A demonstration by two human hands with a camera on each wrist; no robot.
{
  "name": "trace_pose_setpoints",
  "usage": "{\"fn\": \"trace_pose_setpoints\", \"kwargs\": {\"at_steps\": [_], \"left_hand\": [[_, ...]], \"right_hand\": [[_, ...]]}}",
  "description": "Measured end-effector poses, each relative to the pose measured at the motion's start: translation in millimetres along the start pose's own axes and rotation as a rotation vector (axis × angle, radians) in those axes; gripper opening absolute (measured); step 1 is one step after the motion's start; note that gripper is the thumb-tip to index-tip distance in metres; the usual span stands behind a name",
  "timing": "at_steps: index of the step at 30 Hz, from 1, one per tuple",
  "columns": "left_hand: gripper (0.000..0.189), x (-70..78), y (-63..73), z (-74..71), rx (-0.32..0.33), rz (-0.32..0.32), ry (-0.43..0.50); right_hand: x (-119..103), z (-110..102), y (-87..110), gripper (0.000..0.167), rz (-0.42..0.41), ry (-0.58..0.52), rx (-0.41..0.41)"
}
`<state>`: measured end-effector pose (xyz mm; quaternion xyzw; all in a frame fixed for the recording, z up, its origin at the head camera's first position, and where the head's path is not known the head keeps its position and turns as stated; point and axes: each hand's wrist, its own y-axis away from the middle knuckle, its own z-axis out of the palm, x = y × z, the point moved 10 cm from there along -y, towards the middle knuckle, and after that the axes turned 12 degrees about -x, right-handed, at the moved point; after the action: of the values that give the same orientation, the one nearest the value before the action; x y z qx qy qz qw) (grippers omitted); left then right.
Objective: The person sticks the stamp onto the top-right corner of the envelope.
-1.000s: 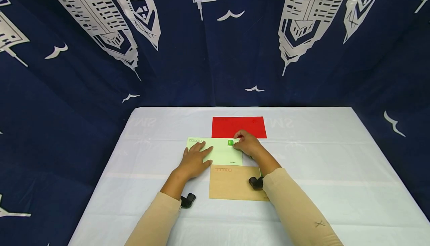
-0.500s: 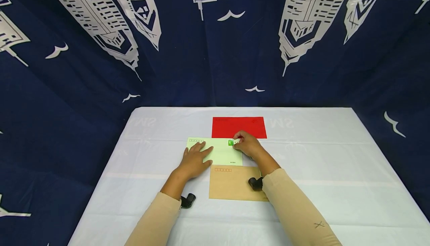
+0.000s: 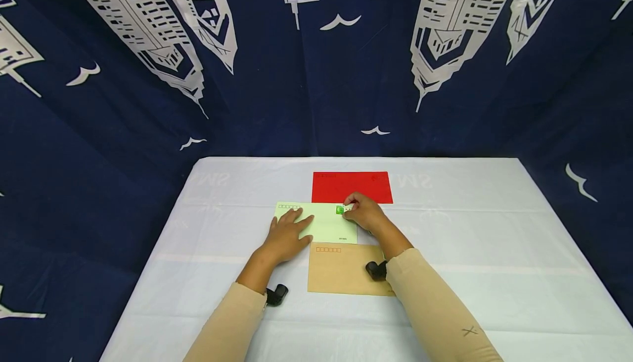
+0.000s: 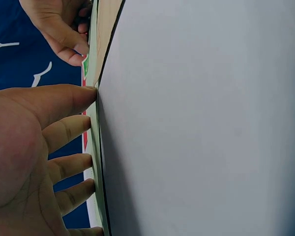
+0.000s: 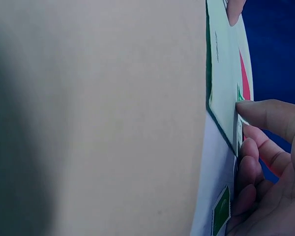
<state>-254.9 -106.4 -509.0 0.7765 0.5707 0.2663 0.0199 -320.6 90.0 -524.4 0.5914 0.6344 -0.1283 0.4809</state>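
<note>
My left hand (image 3: 287, 235) lies with spread fingers on the left part of a pale green envelope (image 3: 326, 227), fingertips and thumb pressing it to the table. At that envelope's upper right corner, my right hand (image 3: 365, 212) pinches a small green stamp (image 3: 339, 210) by its right side between thumb and index finger. In the right wrist view, the thumb (image 5: 265, 112) covers part of the stamp, and the other fingers curl beneath. Another green stamp (image 5: 221, 210) lies on the table beside this hand. A brown envelope (image 3: 341, 274) lies just nearer, partly under the right forearm.
A red envelope (image 3: 352, 186) lies behind the green one, towards the far edge. All rest on a white cloth-covered table (image 3: 494, 230). A dark blue patterned curtain (image 3: 316, 87) hangs behind and at both sides.
</note>
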Motion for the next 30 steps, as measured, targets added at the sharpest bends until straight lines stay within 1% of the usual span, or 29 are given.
{"fn": "trace_pose_setpoints", "kwargs": {"at_steps": [8, 14, 23, 27, 30], "left_hand": [[0.055, 0.7, 0.9, -1.2, -0.007, -0.003, -0.002], [0.055, 2.0, 2.0, -3.0, 0.002, -0.003, 0.007], [0.055, 4.4, 3.7, -3.7, -0.007, -0.014, 0.014], [0.055, 5.7, 4.3, -5.1, -0.002, -0.023, 0.018], [0.054, 6.6, 3.9, -6.3, 0.015, -0.029, 0.027]], "right_hand": [[-0.5, -2.7, 1.0, 0.026, 0.000, -0.006, 0.009], [-0.8, -5.1, 2.4, 0.020, 0.014, -0.009, 0.026], [5.5, -3.5, 1.3, 0.027, 0.045, -0.035, 0.008], [8.1, -4.7, 0.2, 0.028, 0.057, -0.075, 0.011], [9.6, -7.0, 0.0, 0.027, 0.066, -0.120, 0.019]]}}
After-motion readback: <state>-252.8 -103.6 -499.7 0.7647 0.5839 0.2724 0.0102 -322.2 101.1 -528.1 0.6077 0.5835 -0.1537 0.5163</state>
